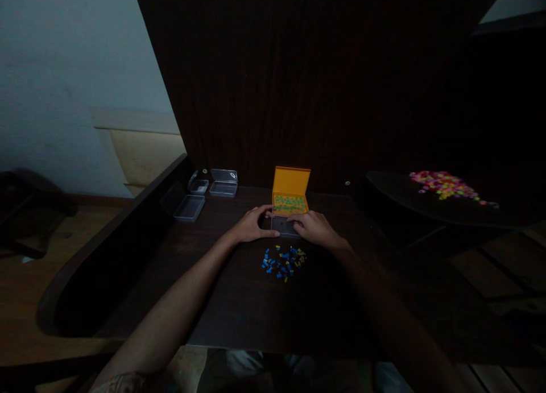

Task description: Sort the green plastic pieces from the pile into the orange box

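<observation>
A shallow clear plastic box [281,227] lies on the dark desk in front of an open yellow case [291,180]. Small green pieces [290,203] are spread in the case's lower half. My left hand [251,224] holds the clear box at its left side, thumb at the near corner and fingers toward the far one. My right hand [314,228] is over the box's right part, its fingers curled and pressed together; whatever they pinch is too small and dark to make out. Nearer to me lies a loose scatter of small blue and yellow pieces [282,263].
At the back left stand a clear box with raised lid [224,189], a smaller clear box [198,185] and another clear box [190,207]. A heap of pink, yellow and orange pieces [443,183] sits on a dark surface at right. The desk's raised side panel [123,234] borders the left.
</observation>
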{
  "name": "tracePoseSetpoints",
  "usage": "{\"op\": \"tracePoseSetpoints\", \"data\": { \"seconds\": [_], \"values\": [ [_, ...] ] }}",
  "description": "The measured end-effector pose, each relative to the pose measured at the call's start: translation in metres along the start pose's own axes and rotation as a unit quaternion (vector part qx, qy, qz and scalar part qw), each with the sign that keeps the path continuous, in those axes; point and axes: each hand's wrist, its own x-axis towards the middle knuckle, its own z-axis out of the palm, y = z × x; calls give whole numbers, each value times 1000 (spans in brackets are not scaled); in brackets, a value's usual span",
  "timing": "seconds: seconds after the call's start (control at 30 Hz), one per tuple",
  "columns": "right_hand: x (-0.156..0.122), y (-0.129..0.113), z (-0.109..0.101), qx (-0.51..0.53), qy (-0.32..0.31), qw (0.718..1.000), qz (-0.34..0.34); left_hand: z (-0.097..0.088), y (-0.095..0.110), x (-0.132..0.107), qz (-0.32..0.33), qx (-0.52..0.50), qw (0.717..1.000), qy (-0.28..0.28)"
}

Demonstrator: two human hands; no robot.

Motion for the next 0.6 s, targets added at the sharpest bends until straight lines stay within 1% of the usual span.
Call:
{"op": "tracePoseSetpoints", "data": {
  "seconds": [0.4, 0.6],
  "values": [
    [-3, 4, -2, 26, 12, 1000, 3, 0, -1, 0, 2, -1, 1000, 1],
    [-3, 3, -3, 34, 7, 999, -13, 1, -1, -1, 5, -1, 1000, 5]
  ]
}}
